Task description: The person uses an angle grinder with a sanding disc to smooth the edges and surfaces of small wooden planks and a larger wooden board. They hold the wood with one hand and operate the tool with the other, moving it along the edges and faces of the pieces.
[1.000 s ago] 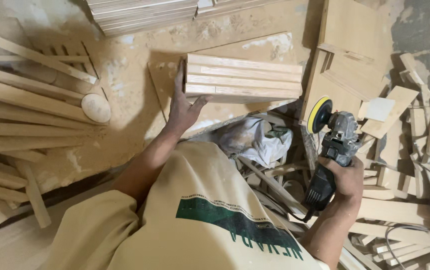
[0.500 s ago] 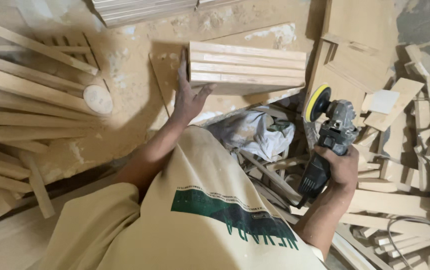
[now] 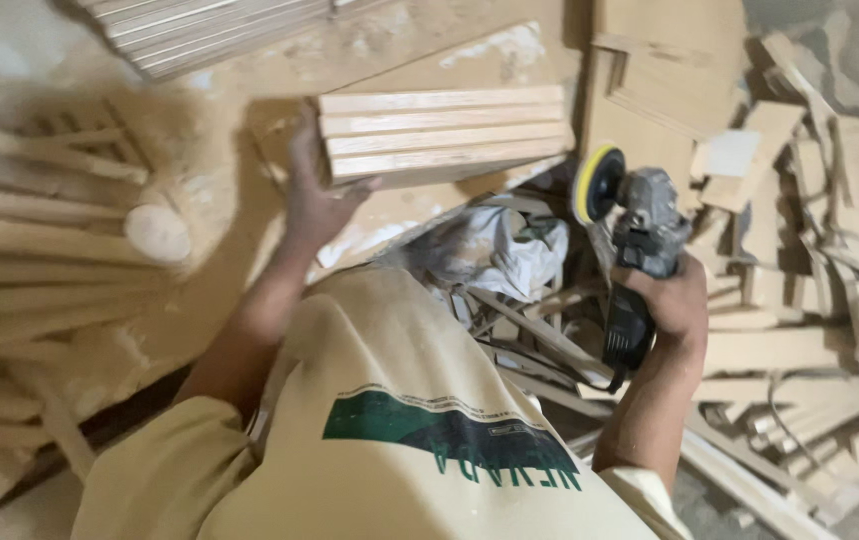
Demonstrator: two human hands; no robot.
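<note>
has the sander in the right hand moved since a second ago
Cannot tell. The head camera itself shifted, and the sander in the right hand sits much the same beside the white bag.

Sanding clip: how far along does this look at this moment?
Done: nothing sure; blur hides whether any piece is sanded. In hand: the left hand grips the end of a stack of wooden slats, while the right hand holds an angle grinder, its disc off the wood. Left: no contact yet, and loose offcuts lie about.
</note>
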